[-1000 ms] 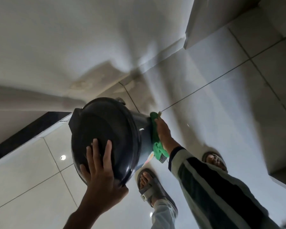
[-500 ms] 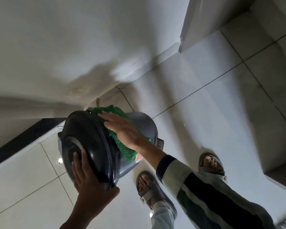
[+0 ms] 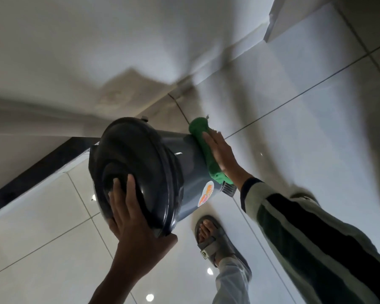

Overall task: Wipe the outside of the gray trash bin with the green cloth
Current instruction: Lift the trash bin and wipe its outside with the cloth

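While my left hand (image 3: 134, 224) spreads flat over the dark lid (image 3: 130, 172), fingers splayed and thumb hooked under its rim, I hold the gray trash bin (image 3: 189, 170) tilted, lid towards me. My right hand (image 3: 221, 154) lies open, palm down, pressing the green cloth (image 3: 208, 154) against the bin's far side wall; it pins the cloth rather than gripping it. I judge the wiping to be under way, this stroke covering the wall beyond my left hand. The next move calls for steady pressure along the curve, then turning the bin so the side bearing the sticker (image 3: 206, 194) comes under the cloth.
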